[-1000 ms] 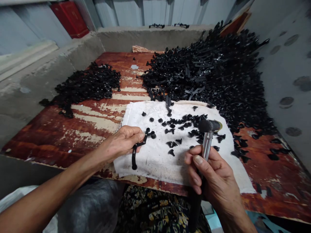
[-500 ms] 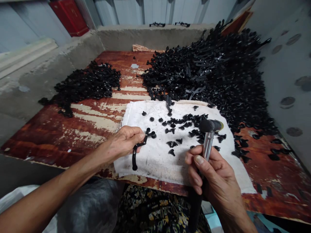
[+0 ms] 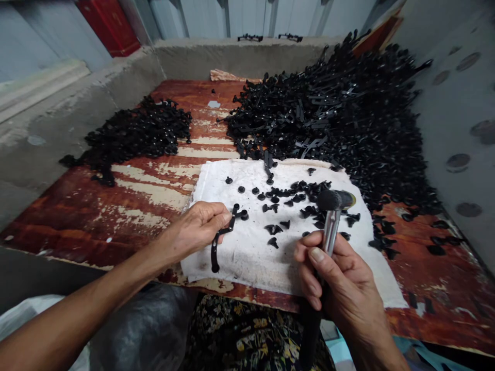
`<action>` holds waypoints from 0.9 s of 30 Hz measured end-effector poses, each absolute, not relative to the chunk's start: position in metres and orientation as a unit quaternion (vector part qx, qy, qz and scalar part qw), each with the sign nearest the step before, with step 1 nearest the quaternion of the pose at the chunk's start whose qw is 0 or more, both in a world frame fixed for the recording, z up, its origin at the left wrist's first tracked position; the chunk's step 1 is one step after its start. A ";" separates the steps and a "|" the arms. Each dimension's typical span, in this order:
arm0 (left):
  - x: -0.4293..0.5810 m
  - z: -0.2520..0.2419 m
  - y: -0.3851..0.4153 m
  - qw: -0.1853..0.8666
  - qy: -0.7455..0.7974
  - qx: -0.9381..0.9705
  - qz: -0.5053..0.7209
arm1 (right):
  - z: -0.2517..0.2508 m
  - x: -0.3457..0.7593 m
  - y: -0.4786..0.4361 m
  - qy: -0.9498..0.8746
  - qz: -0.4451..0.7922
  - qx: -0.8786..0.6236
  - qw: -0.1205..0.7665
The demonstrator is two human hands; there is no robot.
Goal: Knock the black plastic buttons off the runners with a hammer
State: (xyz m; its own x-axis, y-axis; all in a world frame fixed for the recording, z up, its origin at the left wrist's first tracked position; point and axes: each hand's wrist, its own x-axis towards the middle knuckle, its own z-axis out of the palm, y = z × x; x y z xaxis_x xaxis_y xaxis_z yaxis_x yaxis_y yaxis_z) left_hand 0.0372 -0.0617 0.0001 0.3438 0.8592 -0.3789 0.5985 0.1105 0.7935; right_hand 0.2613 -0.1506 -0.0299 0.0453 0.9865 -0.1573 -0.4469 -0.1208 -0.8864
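My left hand (image 3: pixel 204 222) is closed on a black jointed plastic link piece (image 3: pixel 214 253), low over the left part of a white cloth (image 3: pixel 247 263). The link's upper end lies beside a small black round-based peg (image 3: pixel 242 214); whether they touch I cannot tell. In my right hand (image 3: pixel 336 273) is a mallet (image 3: pixel 335 201), gripped near the top of its handle, with its dark head raised above the cloth. Several loose black pegs (image 3: pixel 274 229) are scattered between my hands. Another black link (image 3: pixel 268 162) lies at the cloth's far edge.
A large heap of black parts (image 3: pixel 328 108) covers the back right of the worn reddish-brown board (image 3: pixel 150 196). A smaller heap (image 3: pixel 135 131) sits at the left. Low concrete ledges (image 3: pixel 201 57) border the back and left. Two black pieces (image 3: pixel 290 37) rest on the back ledge.
Both hands, the link and the mallet stay nearly in place. Only a very slight shift of the view shows.
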 end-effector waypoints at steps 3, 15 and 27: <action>0.036 -0.003 -0.062 0.480 0.553 0.669 0.127 | -0.028 0.261 -0.152 -0.322 0.606 -0.441 0.578; 0.040 0.001 -0.060 0.395 0.563 0.717 0.115 | -0.012 0.268 -0.141 -0.765 0.286 -0.434 0.381; 0.039 0.001 -0.058 0.383 0.547 0.735 0.119 | 0.007 0.264 -0.128 -0.802 0.194 -0.454 0.335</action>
